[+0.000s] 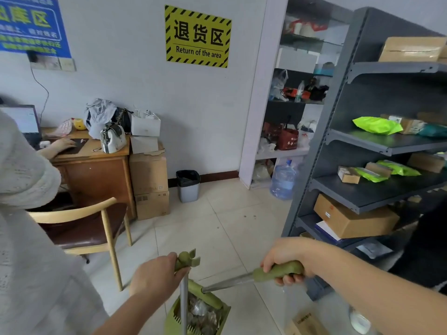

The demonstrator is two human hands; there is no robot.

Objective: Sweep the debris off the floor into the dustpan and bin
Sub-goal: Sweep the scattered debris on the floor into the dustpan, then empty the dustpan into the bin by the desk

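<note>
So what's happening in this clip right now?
A person stands on a tiled floor holding cleaning tools. The left hand grips the upright dustpan handle; the right hand grips the broom handle. The green dustpan already holds debris. A grey bin stands ahead by the wall.

Beyond my fingertips (175, 256) lies the pale tiled floor (217, 238), with small brown specks (249, 216) scattered well ahead of them. Farther on, a grey bin (188, 186) stands on the tiles against the wall. Left of my fingers stand a wooden chair (92, 228) and stacked boxes (150, 184). Ahead to the right, a water jug (283, 181) sits beside the grey shelving (377, 151).
</note>
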